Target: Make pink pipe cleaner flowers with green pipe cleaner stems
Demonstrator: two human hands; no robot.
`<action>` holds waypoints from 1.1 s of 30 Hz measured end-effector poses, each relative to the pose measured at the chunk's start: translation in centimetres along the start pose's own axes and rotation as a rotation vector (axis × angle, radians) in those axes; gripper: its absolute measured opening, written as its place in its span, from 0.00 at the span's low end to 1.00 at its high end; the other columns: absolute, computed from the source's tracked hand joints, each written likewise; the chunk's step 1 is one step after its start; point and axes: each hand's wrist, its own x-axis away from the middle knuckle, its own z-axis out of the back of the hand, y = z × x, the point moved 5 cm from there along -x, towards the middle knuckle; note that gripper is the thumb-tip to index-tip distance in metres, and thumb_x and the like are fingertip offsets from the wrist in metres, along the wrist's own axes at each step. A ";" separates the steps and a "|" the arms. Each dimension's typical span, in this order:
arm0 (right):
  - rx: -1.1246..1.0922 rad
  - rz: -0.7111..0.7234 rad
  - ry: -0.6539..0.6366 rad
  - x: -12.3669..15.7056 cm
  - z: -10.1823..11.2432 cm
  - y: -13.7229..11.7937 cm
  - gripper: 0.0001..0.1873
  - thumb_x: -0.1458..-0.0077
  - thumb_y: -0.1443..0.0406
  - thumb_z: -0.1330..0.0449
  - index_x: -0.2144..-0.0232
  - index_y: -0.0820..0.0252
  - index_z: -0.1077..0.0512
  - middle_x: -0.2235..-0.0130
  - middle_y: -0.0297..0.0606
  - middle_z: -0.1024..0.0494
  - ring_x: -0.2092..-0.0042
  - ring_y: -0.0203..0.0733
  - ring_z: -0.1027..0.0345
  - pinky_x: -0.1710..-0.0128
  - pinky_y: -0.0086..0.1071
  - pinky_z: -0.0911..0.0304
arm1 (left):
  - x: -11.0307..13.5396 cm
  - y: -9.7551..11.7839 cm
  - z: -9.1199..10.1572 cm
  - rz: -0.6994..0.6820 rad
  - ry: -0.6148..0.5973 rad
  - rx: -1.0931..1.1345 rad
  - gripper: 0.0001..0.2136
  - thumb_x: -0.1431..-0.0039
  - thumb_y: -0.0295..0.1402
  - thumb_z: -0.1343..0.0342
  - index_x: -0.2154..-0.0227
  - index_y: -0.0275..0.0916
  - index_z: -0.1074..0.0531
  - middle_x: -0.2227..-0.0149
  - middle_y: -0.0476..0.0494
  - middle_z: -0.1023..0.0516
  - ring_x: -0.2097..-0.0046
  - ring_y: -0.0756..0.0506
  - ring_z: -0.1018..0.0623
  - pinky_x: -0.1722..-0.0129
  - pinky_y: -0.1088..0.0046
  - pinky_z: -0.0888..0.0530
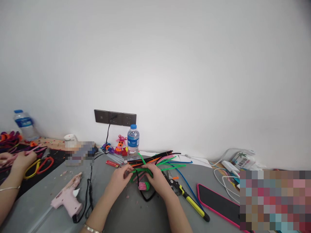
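At the middle of the table, my left hand (120, 178) pinches one end of a green pipe cleaner (138, 169). My right hand (156, 178) has its fingers closed on the same green pipe cleaner, a short way to the right. Just below the hands lies a small pink and green piece (143, 186), with a bent black pipe cleaner (147, 198) around it. Behind my fingers is a loose pile of pipe cleaners (167, 156) in black, orange, pink and green; my right hand partly covers it.
A pink glue gun (66, 199) lies at left. Yellow-handled pliers (191, 202) and a pink-cased phone (218, 204) lie at right. A water bottle (133, 142) stands near the wall. Another person's hand (24, 163) works at far left, beside scissors (45, 165).
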 end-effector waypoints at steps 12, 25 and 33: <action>-0.014 0.009 -0.010 0.1 -0.2 0.8 0.22 0.53 0.76 0.47 0.57 0.57 0.25 0.54 0.41 0.22 0.50 0.46 0.30 0.46 0.42 0.38 | 0.3 1.1 0.7 0.043 0.110 0.139 0.07 0.44 0.37 0.50 0.72 0.42 0.30 0.75 0.49 0.22 0.74 0.44 0.21 0.70 0.71 0.29; 0.098 -0.108 0.054 -0.1 -0.6 4.2 0.27 0.46 0.72 0.48 0.44 0.61 0.33 0.42 0.46 0.30 0.38 0.50 0.42 0.38 0.48 0.46 | 0.4 0.1 2.9 0.197 0.383 0.757 0.11 0.54 0.40 0.35 0.73 0.38 0.26 0.79 0.49 0.21 0.73 0.47 0.22 0.71 0.76 0.27; 0.035 -0.147 0.085 -0.2 -0.3 4.3 0.26 0.47 0.72 0.47 0.45 0.59 0.31 0.43 0.45 0.28 0.39 0.48 0.39 0.38 0.45 0.45 | 0.3 -2.8 6.4 0.247 0.789 1.386 0.15 0.67 0.34 0.27 0.75 0.37 0.25 0.74 0.50 0.17 0.77 0.54 0.25 0.71 0.80 0.27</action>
